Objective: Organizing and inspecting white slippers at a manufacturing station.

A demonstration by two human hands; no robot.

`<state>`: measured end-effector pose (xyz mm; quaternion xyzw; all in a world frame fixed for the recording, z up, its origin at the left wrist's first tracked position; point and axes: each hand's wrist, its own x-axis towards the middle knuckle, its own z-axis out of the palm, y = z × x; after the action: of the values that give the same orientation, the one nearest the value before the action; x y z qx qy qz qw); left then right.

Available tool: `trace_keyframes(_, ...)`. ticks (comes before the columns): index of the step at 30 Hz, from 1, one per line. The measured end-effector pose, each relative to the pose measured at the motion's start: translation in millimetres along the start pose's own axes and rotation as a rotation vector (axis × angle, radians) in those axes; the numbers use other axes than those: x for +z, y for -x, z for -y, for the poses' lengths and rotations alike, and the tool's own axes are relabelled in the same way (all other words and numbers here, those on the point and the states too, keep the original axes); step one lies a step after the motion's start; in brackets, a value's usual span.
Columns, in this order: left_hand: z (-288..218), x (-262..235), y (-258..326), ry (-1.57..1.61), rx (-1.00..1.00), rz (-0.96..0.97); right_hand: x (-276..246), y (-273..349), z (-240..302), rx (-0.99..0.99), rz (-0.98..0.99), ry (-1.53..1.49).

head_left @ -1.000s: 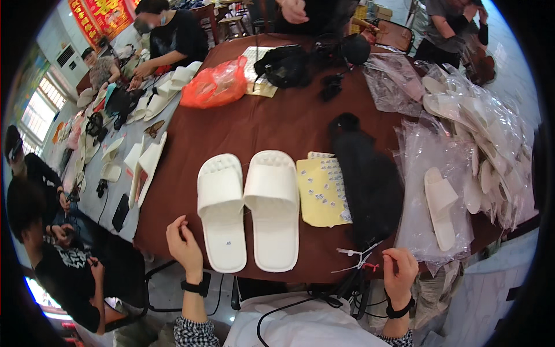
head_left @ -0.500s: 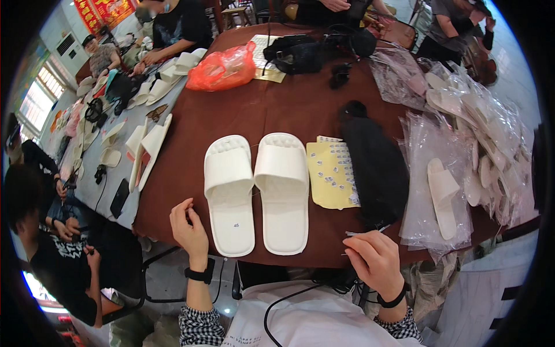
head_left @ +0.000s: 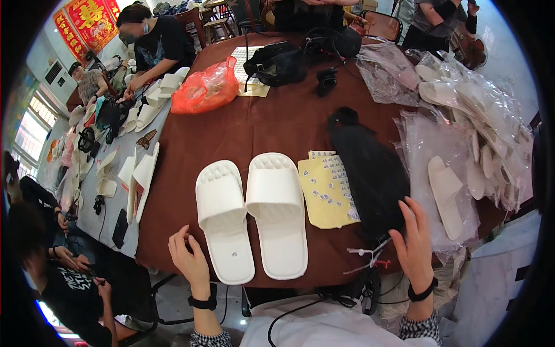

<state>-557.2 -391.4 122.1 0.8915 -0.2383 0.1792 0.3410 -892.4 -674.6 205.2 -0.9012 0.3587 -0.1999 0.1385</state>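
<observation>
A pair of white slippers lies side by side with toes away from me: the left slipper [head_left: 226, 222] has a small printed sticker [head_left: 234, 254] on its insole, the right slipper [head_left: 276, 217] shows none. My left hand [head_left: 189, 254] hovers beside the left slipper's heel, fingers loosely bent and apart, holding nothing. My right hand [head_left: 414, 243] is open, fingers spread, near the lower end of a black cloth item [head_left: 370, 173]. Thin white ties [head_left: 370, 253] with a bit of red lie left of it at the table edge. Between slippers and black cloth rests a yellow sticker sheet [head_left: 324, 196].
On the right are clear plastic bags [head_left: 419, 150], a single white slipper [head_left: 444, 196] and a heap of bagged slippers [head_left: 480, 115]. An orange-red plastic bag [head_left: 205, 89] and black gear [head_left: 283, 63] sit at the back. Other people work at a grey table [head_left: 110, 199] on the left.
My right hand has moved right and forward, and its fingers have spread. The white ties beside it now lie at the table edge. The view has shifted, so the slippers appear lower.
</observation>
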Motion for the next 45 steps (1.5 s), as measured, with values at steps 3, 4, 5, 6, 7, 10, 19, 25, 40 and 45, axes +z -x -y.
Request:
trace_keyframes(3, -3, 1, -2, -0.042, 0.001, -0.012, 12, 21, -23, 0.041, -0.107, 0.167)
trace_keyframes(4, -4, 0, -2, -0.053, 0.014, -0.011, 18, 27, -30, 0.045, -0.126, 0.163)
trace_keyframes(5, -6, -2, -3, -0.058, 0.032, -0.013, 25, 33, -36, 0.115, -0.188, 0.156)
trace_keyframes(6, -9, -4, -2, -0.072, 0.004, 0.012, 33, 36, -42, 0.184, -0.254, 0.143)
trace_keyframes(7, -11, -9, -1, -0.089, -0.023, 0.038, 37, 41, -45, 0.192, -0.283, 0.130)
trace_keyframes(10, -8, 31, -21, -0.063, -0.063, 0.071, 38, 40, -53, 0.292, -0.315, 0.016)
trace_keyframes(19, -479, 340, -487, -0.111, -0.003, 0.075, 29, 32, -58, 0.243, -0.109, -0.010)
trace_keyframes(25, -357, 300, -659, -0.217, -0.038, -0.050, 34, 43, -73, 0.131, -0.104, -0.101)
trace_keyframes(40, -36, -10, 3, -0.097, -0.024, 0.063, 19, 26, -52, 0.190, -0.162, 0.001)
trace_keyframes(45, -27, -12, 7, -0.063, -0.006, 0.038, 23, 32, -47, 0.168, -0.260, -0.006)
